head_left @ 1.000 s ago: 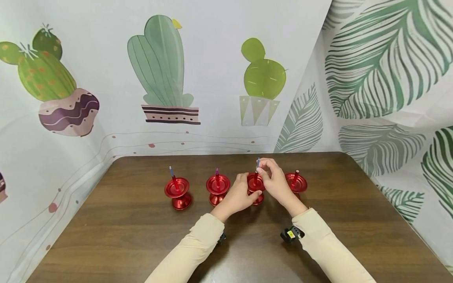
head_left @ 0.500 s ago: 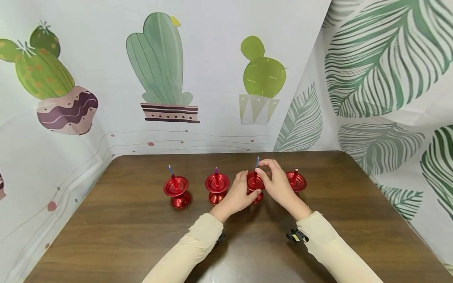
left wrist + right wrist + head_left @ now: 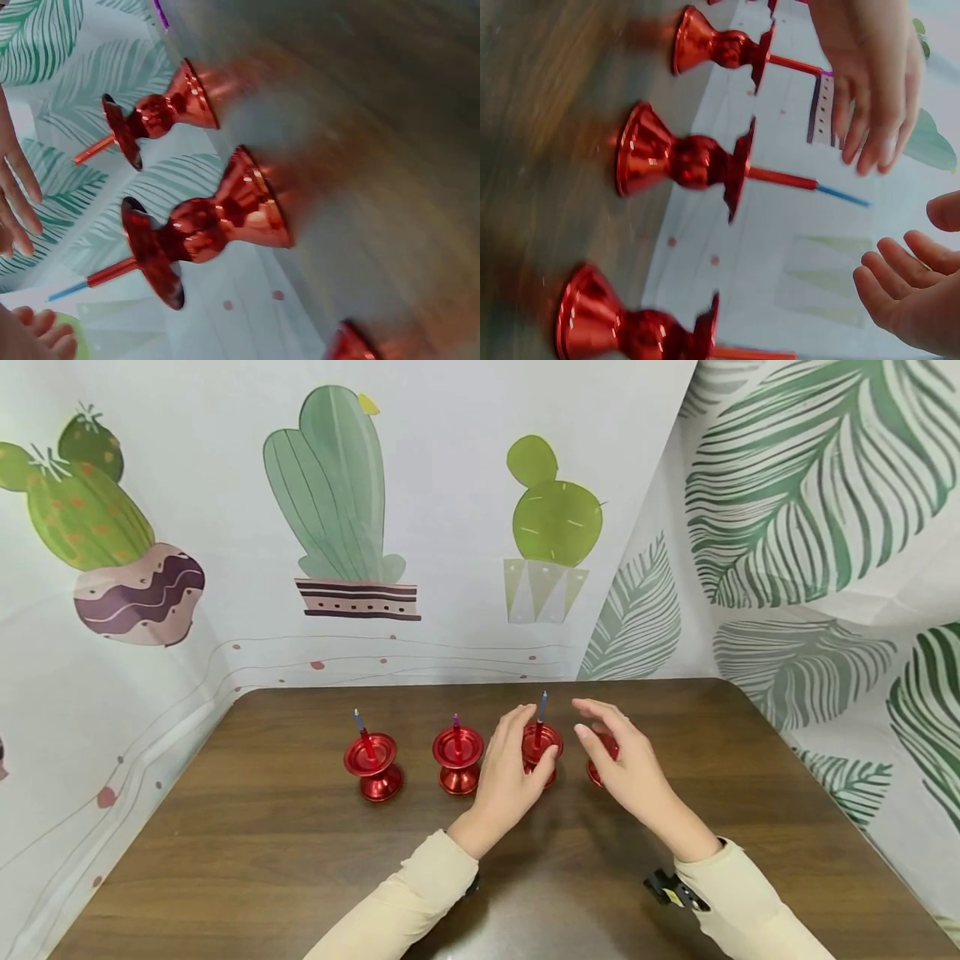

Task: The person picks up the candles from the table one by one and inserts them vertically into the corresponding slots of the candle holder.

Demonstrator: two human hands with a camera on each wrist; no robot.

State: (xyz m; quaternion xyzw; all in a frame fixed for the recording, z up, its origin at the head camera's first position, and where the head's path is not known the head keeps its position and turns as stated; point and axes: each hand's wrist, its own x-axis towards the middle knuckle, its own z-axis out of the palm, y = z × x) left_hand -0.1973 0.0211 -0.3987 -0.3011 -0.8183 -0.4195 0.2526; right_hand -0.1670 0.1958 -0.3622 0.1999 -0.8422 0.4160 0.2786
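Four red metal candle holders stand in a row on the brown table [image 3: 300,860]. The third holder [image 3: 542,743] carries a thin red candle with a blue tip [image 3: 542,703]. My left hand [image 3: 513,768] hovers just left of it, fingers relaxed and holding nothing; the right wrist view shows that left hand [image 3: 870,90] apart from the holder [image 3: 682,161]. My right hand [image 3: 626,760] is open, loosely curved, in front of the fourth holder [image 3: 606,747], which it partly hides. The left wrist view shows the third holder [image 3: 202,229] standing free.
The first holder [image 3: 372,766] and second holder [image 3: 458,758] stand to the left, each with a short candle. Printed cactus and leaf backdrops wall in the table at the back, left and right. Bare wood lies in front of the row.
My right hand let go of the blue-tipped candle and drew back to the right. My left hand released the third holder's stem and opened beside it. The candle stays upright.
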